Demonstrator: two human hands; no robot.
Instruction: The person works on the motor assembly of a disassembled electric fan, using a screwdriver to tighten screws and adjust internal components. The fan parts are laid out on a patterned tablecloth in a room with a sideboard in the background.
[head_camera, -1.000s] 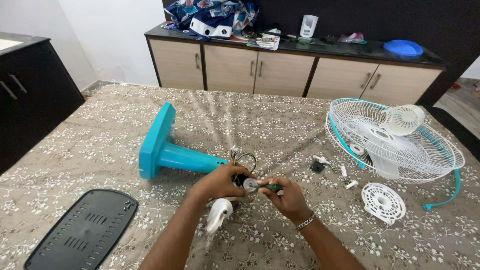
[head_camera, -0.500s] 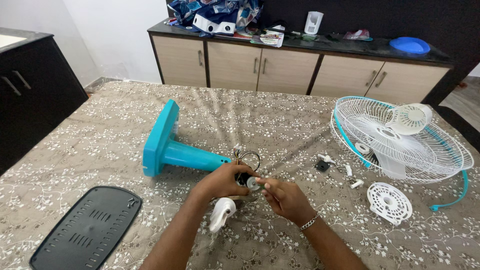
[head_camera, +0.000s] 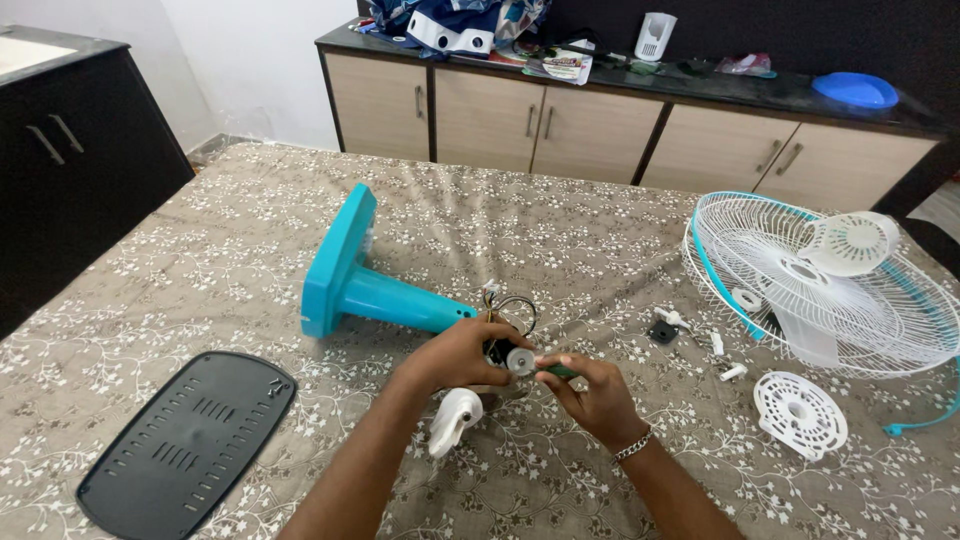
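Observation:
A teal fan stand (head_camera: 365, 285) lies on its side on the patterned tablecloth, with loose wires (head_camera: 512, 310) at the open end of its pole. My left hand (head_camera: 460, 352) grips that end, fingers around a small dark part with a round white piece (head_camera: 520, 361). My right hand (head_camera: 592, 392) holds a green-handled screwdriver (head_camera: 558, 371) with its tip against that piece. A white plastic fan part (head_camera: 455, 420) lies just under my left wrist.
A black vented base plate (head_camera: 185, 445) lies at the front left. At the right rest the white fan grille with blades (head_camera: 830, 285), a round white cap (head_camera: 800, 412) and small loose parts (head_camera: 700, 335). A cabinet with clutter (head_camera: 620, 110) stands behind the table.
The view has shifted slightly. My hands stay together at the pole's end, with the right hand and screwdriver turning slightly against the white piece.

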